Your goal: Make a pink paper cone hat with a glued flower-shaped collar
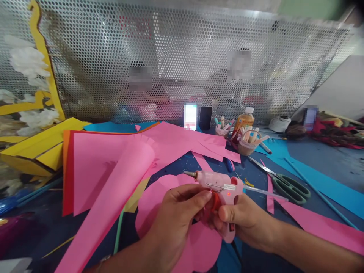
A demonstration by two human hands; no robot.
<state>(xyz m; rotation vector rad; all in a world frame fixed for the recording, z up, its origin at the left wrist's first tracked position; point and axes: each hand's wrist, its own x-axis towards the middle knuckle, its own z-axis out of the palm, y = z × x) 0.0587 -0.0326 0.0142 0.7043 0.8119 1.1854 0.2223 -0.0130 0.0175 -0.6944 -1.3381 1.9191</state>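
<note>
My right hand is wrapped round the handle of a pink hot glue gun, with its metal nozzle pointing left. A small red light glows on its side, and a clear glue stick sticks out of the back. Thumb and fingers of my left hand are pinched together at the gun's front, by the orange trigger and wire stand; some fingertips are hidden. Below both hands lies a pink paper shape with a scalloped edge. Left of it, a pink paper roll rests on flat sheets.
Green-handled scissors lie to the right, beside pink strips and blue paper. Farther back stand a marker basket, a bottle and two phones, one a dark phone. Behind them rises a perforated metal screen. Yellow pieces stand left.
</note>
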